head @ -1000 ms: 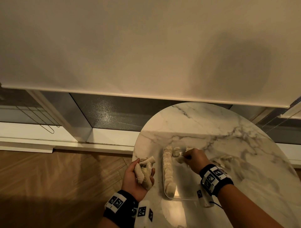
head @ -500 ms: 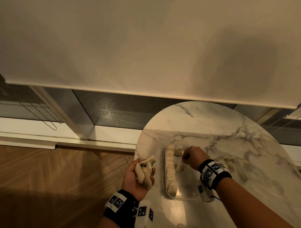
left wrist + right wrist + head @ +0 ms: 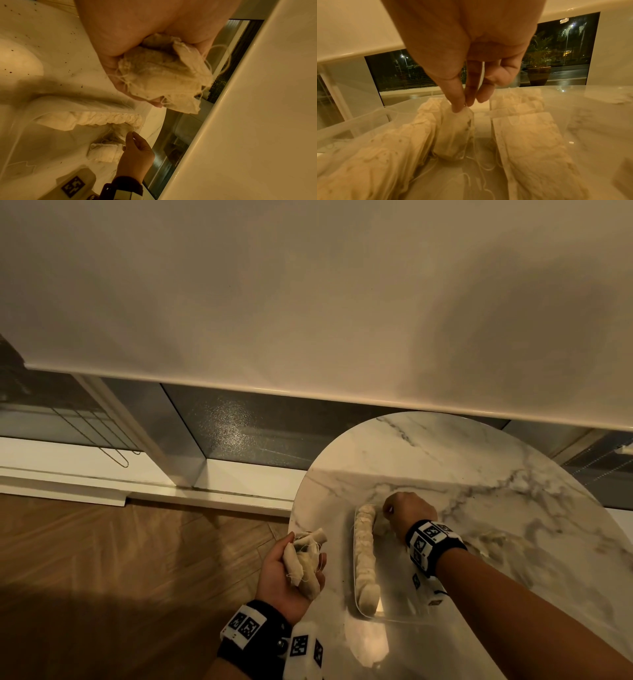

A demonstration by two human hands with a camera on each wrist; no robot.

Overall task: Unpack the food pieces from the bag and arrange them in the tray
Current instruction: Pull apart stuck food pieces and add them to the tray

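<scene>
Pinching, right hand (image 3: 467, 56): we see our thumb and fingertips (image 3: 458, 106) closed on the top edge of one pale sachet (image 3: 455, 135), which stands upright on the floor of the tray with loose threads trailing under it.
Left hand (image 3: 286, 573): we hold it palm up beyond the table's left edge, fingers curled round a bundle of sachets (image 3: 303, 563) with strings hanging from it; the left wrist view shows the same bundle (image 3: 164, 75) gripped in the palm.
Held sachet, place: it sits near the tray's far end, touching the row on its left, with a gap between it and the flat pieces on its right.
Row of sachets (image 3: 364, 553): we see them packed on edge, one against the next, along the tray's left wall from near end to far end.
Flat sachets (image 3: 527, 136): they lie overlapping on the tray floor, right of our pinching fingers.
Tray (image 3: 394, 616): clear plastic, resting on the table near its left edge.
Table (image 3: 479, 467): rounded white marble top with grey veins.
Wristbands: black bands with square printed markers sit on both our wrists.
Beyond: a pale roller blind (image 3: 308, 296) hangs above dark window glass, and wooden floor (image 3: 120, 559) lies to the left.
</scene>
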